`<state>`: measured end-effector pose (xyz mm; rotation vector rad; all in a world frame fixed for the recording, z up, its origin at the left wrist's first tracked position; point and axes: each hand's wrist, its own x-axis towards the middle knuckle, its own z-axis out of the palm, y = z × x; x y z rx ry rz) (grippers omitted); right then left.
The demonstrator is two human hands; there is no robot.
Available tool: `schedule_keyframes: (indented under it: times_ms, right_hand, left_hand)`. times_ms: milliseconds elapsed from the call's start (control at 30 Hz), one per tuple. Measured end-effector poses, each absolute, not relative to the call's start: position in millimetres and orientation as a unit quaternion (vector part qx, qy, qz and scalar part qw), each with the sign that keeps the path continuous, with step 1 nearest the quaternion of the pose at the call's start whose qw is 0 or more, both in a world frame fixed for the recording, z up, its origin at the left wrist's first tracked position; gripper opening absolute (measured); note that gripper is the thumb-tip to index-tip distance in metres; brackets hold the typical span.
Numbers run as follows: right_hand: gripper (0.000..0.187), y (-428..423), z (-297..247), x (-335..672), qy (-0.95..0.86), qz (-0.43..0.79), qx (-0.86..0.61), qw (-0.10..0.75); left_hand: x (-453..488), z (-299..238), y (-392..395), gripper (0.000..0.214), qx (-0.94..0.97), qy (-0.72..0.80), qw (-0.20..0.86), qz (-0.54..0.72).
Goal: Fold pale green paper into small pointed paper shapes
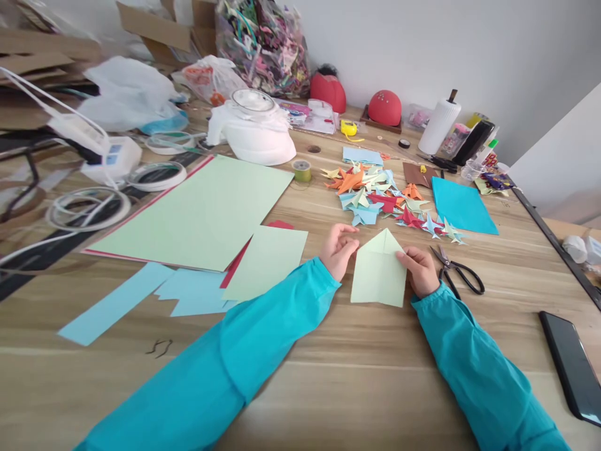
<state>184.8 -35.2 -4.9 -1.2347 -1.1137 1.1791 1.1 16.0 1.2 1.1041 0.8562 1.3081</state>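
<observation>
My right hand (419, 268) pinches the right edge of a pale green sheet of paper (378, 275), thumb on top. The sheet's two top corners are folded inward to a point, and creases show across it. Just off the sheet's left edge is my left hand (339, 250), its fingers loosely curled, thumb and index finger apart, with nothing visible between them. Beside my right hand lie black-handled scissors (455, 270), blades partly spread. Beyond the sheet is a pile of folded paper figures (375, 194) in orange, red, blue and green.
Large green sheets (201, 213), a smaller green sheet (270, 260) and blue paper pieces (117, 304) lie left. A turquoise sheet (462, 205) is back right, a phone (570, 363) at the right edge. Thread spool (302, 170), white cables (89, 203) and bags stand farther back.
</observation>
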Motion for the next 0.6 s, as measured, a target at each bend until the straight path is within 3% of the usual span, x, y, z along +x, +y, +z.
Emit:
schedule_keyframes:
  times_ms: [233, 333, 467, 600]
  right_hand:
    - [0.032, -36.4, 1.5, 182.5, -0.522, 0.441, -0.554, 0.475]
    - [0.031, -37.6, 3.8, 178.3, -0.531, 0.403, -0.567, 0.484]
    - [0.03, -40.3, 5.1, 174.7, -0.589, 0.282, -0.605, 0.455]
    - [0.026, -41.2, 4.3, 174.2, -0.622, 0.169, -0.668, 0.372]
  left_hand:
    - [4.2, -0.9, 10.1, 0.056, 0.557, 0.333, 0.625, 0.435]
    - [2.9, -6.3, 11.9, 0.052, 0.583, 0.345, 0.604, 0.42]
    - [2.8, -13.8, 13.9, 0.031, 0.66, 0.381, 0.477, 0.437]
    - [3.5, -16.3, 12.3, 0.019, 0.774, 0.381, 0.252, 0.438]
